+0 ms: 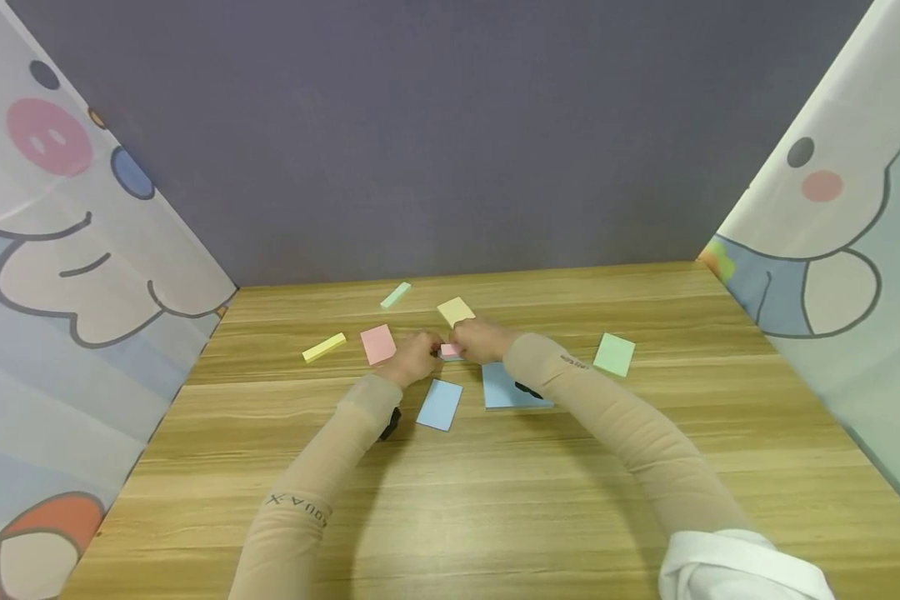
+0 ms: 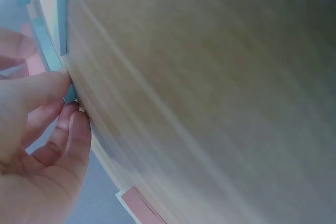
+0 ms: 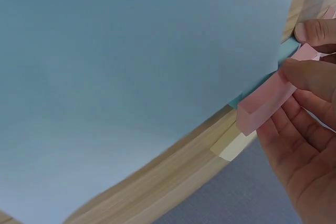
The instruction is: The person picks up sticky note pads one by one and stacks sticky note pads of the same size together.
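Both hands meet near the middle of the table. My right hand point(image 1: 483, 340) pinches a narrow pink sticky-note pad point(image 3: 262, 99) between thumb and fingers. Under and behind that pad runs a narrow blue sticky-note pad point(image 2: 48, 45), whose near end my left hand point(image 1: 412, 358) pinches with thumb and fingertips. In the head view only a short stretch of the pink and blue pads shows between the hands. A yellow pad point(image 1: 456, 310) lies just behind the right hand. A large blue pad point(image 1: 506, 392) lies partly beneath the right forearm.
On the wooden table point(image 1: 480, 517) lie a pink pad point(image 1: 378, 344), a blue pad point(image 1: 440, 405), a green pad point(image 1: 614, 355), a narrow yellow pad point(image 1: 323, 347) and a narrow green pad point(image 1: 395, 295). A grey panel point(image 1: 450, 142) stands behind; printed panels flank both sides.
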`<state>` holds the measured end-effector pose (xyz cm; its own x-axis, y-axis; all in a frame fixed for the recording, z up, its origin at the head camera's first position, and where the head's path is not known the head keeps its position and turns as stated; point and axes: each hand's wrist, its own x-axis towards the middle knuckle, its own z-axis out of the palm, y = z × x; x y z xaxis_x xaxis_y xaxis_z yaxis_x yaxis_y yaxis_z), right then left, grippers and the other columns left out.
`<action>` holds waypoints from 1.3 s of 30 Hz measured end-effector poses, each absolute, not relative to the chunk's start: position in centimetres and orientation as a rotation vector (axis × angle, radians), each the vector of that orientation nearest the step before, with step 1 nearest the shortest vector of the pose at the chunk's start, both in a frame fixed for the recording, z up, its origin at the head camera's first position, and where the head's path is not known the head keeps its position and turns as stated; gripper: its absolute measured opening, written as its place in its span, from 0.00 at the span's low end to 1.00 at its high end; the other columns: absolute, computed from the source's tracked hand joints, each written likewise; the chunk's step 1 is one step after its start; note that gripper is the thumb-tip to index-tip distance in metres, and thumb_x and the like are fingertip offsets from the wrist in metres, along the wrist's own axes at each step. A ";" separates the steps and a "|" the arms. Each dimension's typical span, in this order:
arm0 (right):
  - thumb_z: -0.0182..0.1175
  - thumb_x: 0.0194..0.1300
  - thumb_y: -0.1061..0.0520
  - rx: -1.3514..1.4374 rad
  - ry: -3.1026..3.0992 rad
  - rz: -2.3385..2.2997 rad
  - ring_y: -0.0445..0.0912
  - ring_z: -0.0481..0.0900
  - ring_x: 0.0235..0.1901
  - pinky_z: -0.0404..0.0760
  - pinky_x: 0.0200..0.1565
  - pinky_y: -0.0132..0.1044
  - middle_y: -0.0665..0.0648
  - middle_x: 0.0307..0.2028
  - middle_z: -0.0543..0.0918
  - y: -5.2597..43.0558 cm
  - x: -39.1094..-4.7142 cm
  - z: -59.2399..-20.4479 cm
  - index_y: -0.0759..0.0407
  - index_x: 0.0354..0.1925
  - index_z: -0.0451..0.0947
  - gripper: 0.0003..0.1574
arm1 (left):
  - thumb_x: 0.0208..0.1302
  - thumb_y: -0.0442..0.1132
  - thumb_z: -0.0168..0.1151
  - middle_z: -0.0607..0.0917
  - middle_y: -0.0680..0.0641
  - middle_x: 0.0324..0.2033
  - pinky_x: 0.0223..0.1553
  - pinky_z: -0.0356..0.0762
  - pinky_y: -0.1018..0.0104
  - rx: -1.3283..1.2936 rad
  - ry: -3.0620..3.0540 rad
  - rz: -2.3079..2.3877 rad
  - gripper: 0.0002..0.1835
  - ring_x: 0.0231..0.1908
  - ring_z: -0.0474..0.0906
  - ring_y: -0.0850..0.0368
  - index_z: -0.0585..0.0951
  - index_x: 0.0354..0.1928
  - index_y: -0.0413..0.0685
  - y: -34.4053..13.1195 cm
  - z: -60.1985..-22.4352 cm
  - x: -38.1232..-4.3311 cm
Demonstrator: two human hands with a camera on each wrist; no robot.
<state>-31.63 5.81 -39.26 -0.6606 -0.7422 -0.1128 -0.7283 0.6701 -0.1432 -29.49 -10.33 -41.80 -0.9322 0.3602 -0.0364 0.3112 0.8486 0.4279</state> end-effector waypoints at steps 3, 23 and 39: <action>0.58 0.60 0.63 -1.192 2.715 -0.118 0.45 0.76 0.36 0.77 0.40 0.35 0.56 0.38 0.80 5.8 -31.6 -39.3 0.61 0.37 0.80 0.06 | 0.54 0.30 0.62 0.82 0.42 0.41 0.45 0.77 0.59 0.538 2.905 0.647 0.11 0.43 0.77 0.49 0.81 0.42 0.37 -10.3 -41.8 -29.5; 0.56 0.57 0.65 -1.166 2.700 -0.124 0.43 0.72 0.31 0.75 0.36 0.35 0.54 0.32 0.78 5.7 -32.1 -40.0 0.60 0.31 0.78 0.04 | 0.55 0.31 0.60 0.82 0.43 0.40 0.39 0.76 0.63 0.503 2.855 0.693 0.14 0.37 0.76 0.53 0.80 0.46 0.39 -10.4 -42.1 -29.7; 0.57 0.58 0.64 -1.124 2.703 -0.216 0.44 0.72 0.33 0.75 0.38 0.36 0.57 0.38 0.79 7.0 -32.0 -39.6 0.63 0.40 0.78 0.10 | 0.54 0.32 0.63 0.82 0.43 0.41 0.41 0.76 0.62 0.608 2.834 0.648 0.15 0.38 0.76 0.54 0.80 0.45 0.37 -10.6 -41.3 -29.4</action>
<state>-31.98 6.99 -39.56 -0.6887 -0.7127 -0.1331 -0.6825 0.6992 -0.2129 -29.43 -10.56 -41.30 -0.9023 0.4248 -0.0741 0.3505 0.8225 0.4479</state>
